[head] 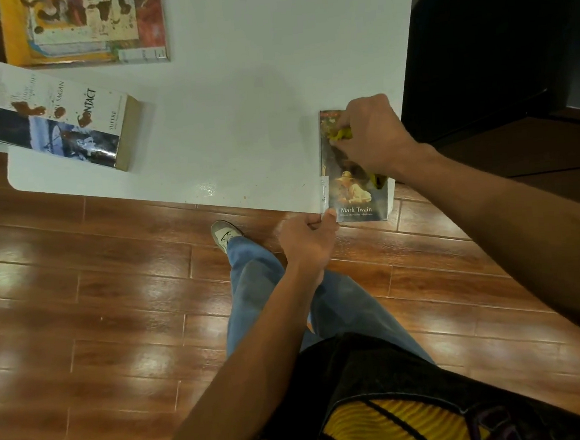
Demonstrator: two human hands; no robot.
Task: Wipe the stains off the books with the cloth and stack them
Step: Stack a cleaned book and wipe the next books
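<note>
In the head view, the right hand (366,135) is curling its fingers round a yellow cloth (341,134) and pressing it onto the upper part of the Twain book (357,194); another bit of the cloth is showing below the wrist, at the book's right edge. The book is lying flat under that hand at the near right corner of the white table (247,119), its lower end hanging just past the table's edge. The left hand (309,240) is pinching the book's lower left corner, thumb on the cover and fingers curled beneath. Well to the left of both hands, the Contact book (62,119) is lying flat and askew near the table's left edge, brown stains spotting its cover. Beyond it, farther from the hands, a large book (86,26) with a yellow border is lying at the far left of the table, heavily blotched with brown. Below the left hand, a leg in blue jeans (252,284) and a pale shoe (226,234) are standing on the wooden floor (100,319).
</note>
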